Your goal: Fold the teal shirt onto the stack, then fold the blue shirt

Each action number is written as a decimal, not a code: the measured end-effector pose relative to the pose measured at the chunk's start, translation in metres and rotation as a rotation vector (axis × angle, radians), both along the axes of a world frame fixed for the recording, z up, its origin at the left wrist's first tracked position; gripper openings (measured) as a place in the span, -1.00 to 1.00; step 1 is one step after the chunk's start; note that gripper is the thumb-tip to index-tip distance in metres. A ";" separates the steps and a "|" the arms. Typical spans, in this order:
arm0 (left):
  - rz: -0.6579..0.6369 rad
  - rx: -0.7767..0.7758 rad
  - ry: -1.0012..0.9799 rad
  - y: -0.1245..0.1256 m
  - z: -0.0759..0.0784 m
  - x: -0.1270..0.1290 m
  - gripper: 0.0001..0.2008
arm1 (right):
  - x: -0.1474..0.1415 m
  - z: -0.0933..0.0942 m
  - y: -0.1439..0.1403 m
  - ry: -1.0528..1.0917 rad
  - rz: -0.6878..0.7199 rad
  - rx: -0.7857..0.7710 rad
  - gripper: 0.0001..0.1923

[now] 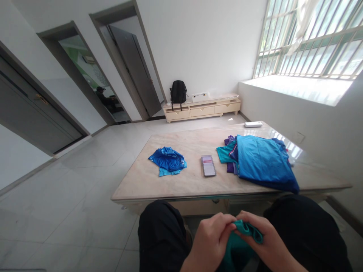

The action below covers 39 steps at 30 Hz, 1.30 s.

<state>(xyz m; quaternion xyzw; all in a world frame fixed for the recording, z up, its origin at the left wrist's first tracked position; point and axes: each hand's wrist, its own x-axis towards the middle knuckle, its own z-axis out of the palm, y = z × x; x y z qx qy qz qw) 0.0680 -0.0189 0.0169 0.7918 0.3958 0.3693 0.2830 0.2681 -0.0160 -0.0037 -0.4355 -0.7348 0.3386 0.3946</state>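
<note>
Head view: a seated person works a teal cloth [241, 241] over the lap, below the tabletop's [195, 181] near edge. Left hand [211, 241] pinches the cloth's upper edge closed between thumb and fingers; right hand [265, 243] grips the same edge just beside it, apparently to pull the fabric taut. On the tabletop, a crumpled blue garment [168, 160] lies left of centre, a phone [208, 165] sits mid-table, and a pile of blue clothes [261, 160] covers the right side, hanging at the near edge, seemingly within easy reach. A white remote [253, 124] rests at the far right corner.
</note>
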 end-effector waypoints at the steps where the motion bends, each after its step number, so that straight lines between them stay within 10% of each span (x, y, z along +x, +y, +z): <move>1: 0.004 0.022 0.009 0.001 -0.002 -0.002 -0.81 | 0.000 0.003 0.000 0.001 0.008 0.020 -0.80; 11: -0.054 -0.035 0.152 0.000 -0.032 -0.022 -0.82 | 0.020 0.013 0.000 -0.014 -0.046 0.186 -0.90; 26: 0.378 0.092 0.004 -0.016 -0.082 -0.033 -0.83 | 0.047 0.022 -0.017 -0.104 -0.307 0.388 -0.88; 33: 0.129 0.296 0.102 -0.030 -0.073 -0.039 -0.81 | 0.060 0.030 -0.028 -0.147 -0.454 0.464 -0.87; 39: 0.010 0.131 0.143 -0.023 -0.076 -0.034 -0.82 | 0.069 0.022 -0.030 -0.190 -0.480 0.470 -0.84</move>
